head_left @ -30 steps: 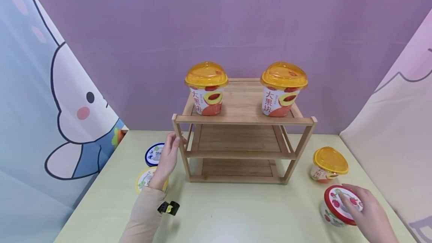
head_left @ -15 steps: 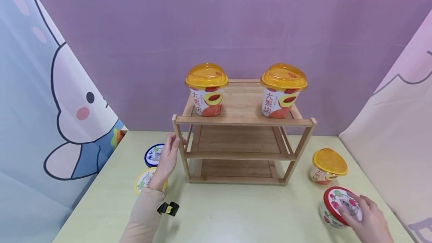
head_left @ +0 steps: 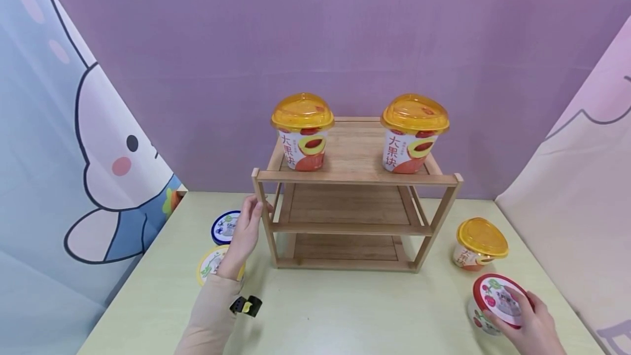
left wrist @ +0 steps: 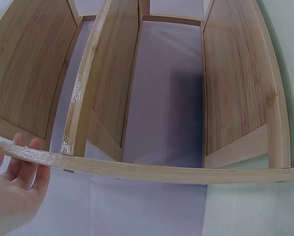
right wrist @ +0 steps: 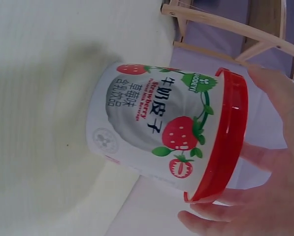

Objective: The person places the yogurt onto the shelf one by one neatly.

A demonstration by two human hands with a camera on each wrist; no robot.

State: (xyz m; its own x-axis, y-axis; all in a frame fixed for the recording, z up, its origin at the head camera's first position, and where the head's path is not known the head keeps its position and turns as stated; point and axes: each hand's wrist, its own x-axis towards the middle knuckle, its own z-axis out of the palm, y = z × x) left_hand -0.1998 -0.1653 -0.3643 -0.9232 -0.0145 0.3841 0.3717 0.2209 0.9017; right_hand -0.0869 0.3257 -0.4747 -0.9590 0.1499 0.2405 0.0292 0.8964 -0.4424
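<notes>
My left hand [head_left: 247, 229] holds the left front post of a three-tier wooden rack [head_left: 350, 228]. In the left wrist view, its fingertips [left wrist: 34, 143] show past the far side of that post. At the right, my right hand [head_left: 529, 325] is around the red lid of a strawberry milk cup [head_left: 483, 314]. Thumb and fingers lie on opposite sides of the rim in the right wrist view, where the cup's printed side [right wrist: 156, 118] faces the camera. It appears to stand on the table. Two orange-lidded fruit cups, one left [head_left: 303, 147] and one right [head_left: 409, 147], sit on the top shelf.
Another orange-lidded cup [head_left: 477, 245] stands on the pale table [head_left: 345, 311], just behind the strawberry cup. Left of the rack are a blue-rimmed lid [head_left: 224, 229] and a yellow-rimmed lid [head_left: 209, 264], partly behind my left arm. Purple cloth [head_left: 345, 32] hangs behind.
My right hand has shifted slightly left and its fingers have settled around the strawberry cup's lid. The cup has barely moved. My left hand stays on the rack post.
</notes>
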